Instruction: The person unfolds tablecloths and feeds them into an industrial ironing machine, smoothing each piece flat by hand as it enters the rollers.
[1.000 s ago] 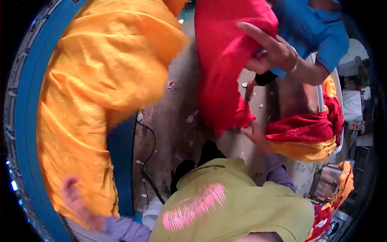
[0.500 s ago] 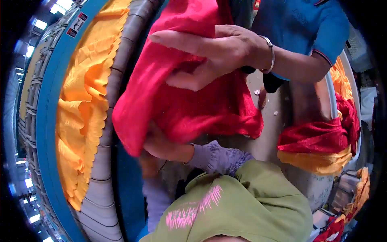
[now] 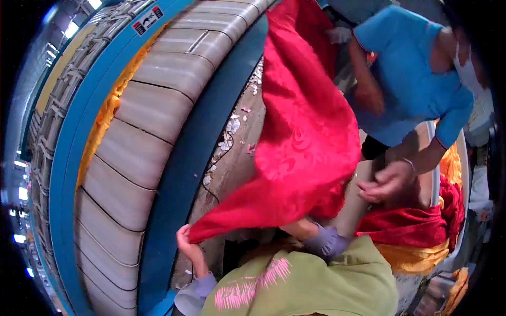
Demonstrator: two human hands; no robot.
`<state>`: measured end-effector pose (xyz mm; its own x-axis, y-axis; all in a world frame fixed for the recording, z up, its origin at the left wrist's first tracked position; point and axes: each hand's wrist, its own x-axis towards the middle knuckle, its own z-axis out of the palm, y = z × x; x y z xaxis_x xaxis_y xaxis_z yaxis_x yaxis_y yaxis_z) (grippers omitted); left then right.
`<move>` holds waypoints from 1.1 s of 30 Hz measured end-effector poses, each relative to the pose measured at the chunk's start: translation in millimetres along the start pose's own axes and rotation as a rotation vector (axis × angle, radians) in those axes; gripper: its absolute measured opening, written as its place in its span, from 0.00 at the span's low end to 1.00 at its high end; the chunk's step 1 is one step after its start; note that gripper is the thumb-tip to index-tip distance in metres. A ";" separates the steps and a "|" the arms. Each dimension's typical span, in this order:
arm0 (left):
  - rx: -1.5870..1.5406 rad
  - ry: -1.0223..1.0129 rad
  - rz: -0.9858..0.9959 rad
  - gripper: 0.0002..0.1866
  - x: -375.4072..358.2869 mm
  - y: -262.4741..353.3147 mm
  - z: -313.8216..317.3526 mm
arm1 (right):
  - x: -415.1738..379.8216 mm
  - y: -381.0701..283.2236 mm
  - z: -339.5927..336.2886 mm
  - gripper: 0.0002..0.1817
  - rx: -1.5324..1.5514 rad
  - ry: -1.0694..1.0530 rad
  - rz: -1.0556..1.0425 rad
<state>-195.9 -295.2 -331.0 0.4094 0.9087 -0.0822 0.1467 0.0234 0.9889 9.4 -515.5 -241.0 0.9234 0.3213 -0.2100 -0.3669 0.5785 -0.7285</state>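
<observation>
A large red patterned cloth point(image 3: 305, 137) hangs stretched across the middle of the view. My left hand point(image 3: 188, 241) is closed on its lower left corner, near the edge of the blue machine frame. The cloth covers the fingers of my right hand point(image 3: 300, 229); only the wrist part and the purple cuff point(image 3: 326, 242) show below it, so its grip is hidden. A co-worker in a blue shirt stands on the right; one hand point(image 3: 340, 36) is at the cloth's upper edge, and the other hand point(image 3: 387, 181) is apart from it with fingers spread.
At left, a grey slatted conveyor point(image 3: 142, 113) runs along a blue frame point(image 3: 190, 142), with yellow cloth point(image 3: 100, 131) at its far side. A bin point(image 3: 461, 221) at right holds red cloth point(image 3: 406, 226) and yellow cloth point(image 3: 416, 257). White scraps point(image 3: 232, 124) and a dark cord lie on the floor.
The red cloth has spread out and moved away from the conveyor. The co-worker's near hand has left it and drawn back right. The yellow cloth has shifted over the conveyor's far side.
</observation>
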 end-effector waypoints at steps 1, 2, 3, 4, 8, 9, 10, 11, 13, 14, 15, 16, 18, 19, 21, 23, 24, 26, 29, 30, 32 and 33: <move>-0.114 -0.120 -0.166 0.11 6.7 -5.5 -4.9 | -7.6 6.2 11.1 0.24 0.013 0.028 0.004; -0.129 -0.204 -0.192 0.10 4.5 -11.2 -5.5 | -12.4 6.7 16.3 0.24 0.035 0.065 -0.005; -0.144 -0.290 -0.220 0.10 -1.8 -15.5 -2.6 | -12.5 2.7 17.6 0.24 0.075 0.109 -0.026; -0.172 -0.380 -0.202 0.09 -2.6 -12.2 -3.1 | -7.6 -4.0 17.3 0.24 0.117 0.149 -0.060; 0.262 -0.542 0.245 0.12 0.7 38.6 -24.6 | 7.0 -38.7 -2.6 0.22 0.257 0.130 -0.194; 0.433 -0.548 0.431 0.13 -0.2 56.7 -29.4 | 0.8 -41.2 2.0 0.22 0.200 0.198 -0.296; 0.478 -0.508 0.365 0.16 -2.1 62.0 -36.7 | -11.0 -48.3 21.1 0.22 0.144 0.124 -0.425; 0.463 -0.433 0.390 0.15 -2.8 57.0 -44.1 | -20.4 -52.9 37.3 0.23 0.100 0.163 -0.524; 0.429 -0.282 0.438 0.15 0.4 39.5 -55.1 | -41.5 -49.3 67.1 0.26 0.183 0.314 -0.771; 0.405 -0.303 0.405 0.12 3.5 33.8 -66.6 | -47.8 -48.9 82.0 0.25 0.168 0.324 -0.874; 0.174 -0.315 0.191 0.11 4.3 23.1 -79.5 | -47.1 -43.3 104.4 0.24 0.141 0.277 -0.930; -0.057 -0.323 -0.021 0.12 2.7 9.5 -93.8 | -46.2 -37.7 127.1 0.22 0.094 0.206 -0.983; -0.215 -0.410 -0.109 0.13 1.3 10.2 -122.6 | -39.6 -20.5 181.8 0.20 0.034 0.004 -0.995; -0.147 -0.394 -0.214 0.15 -5.2 -2.6 -139.4 | -38.1 -10.6 215.7 0.18 0.008 -0.130 -0.985; -0.198 -0.453 -0.149 0.15 -15.2 6.1 -166.6 | -23.7 17.9 289.0 0.16 -0.054 -0.401 -0.913; -0.014 -0.345 -0.173 0.15 -31.3 -25.6 -182.8 | 6.6 69.0 359.7 0.13 -0.135 -0.642 -0.751; 0.080 -0.287 -0.189 0.16 -36.3 -35.5 -187.9 | 31.6 109.1 392.7 0.12 -0.199 -0.737 -0.634; -0.084 -0.072 -0.223 0.18 -34.3 0.8 -175.4 | 102.0 224.8 445.0 0.12 -0.569 -0.763 -0.373; -0.461 0.259 -0.531 0.23 0.9 75.8 -129.8 | 102.4 271.2 439.7 0.18 -1.280 -1.012 -0.237; -0.466 0.237 -0.486 0.23 14.1 73.4 -127.2 | 82.4 265.2 427.1 0.20 -1.235 -0.967 -0.496; -0.476 0.187 -0.403 0.23 21.1 60.6 -115.0 | 36.5 216.5 373.0 0.25 -1.183 -0.922 -0.805; -0.519 0.174 -0.388 0.23 15.6 61.7 -111.1 | 18.3 187.2 338.3 0.27 -1.183 -0.933 -0.862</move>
<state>-280.5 -233.3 -257.6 0.2568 0.8469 -0.4656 -0.2162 0.5198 0.8264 -80.5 -147.7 -160.7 0.2670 0.7775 0.5694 0.8237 0.1227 -0.5536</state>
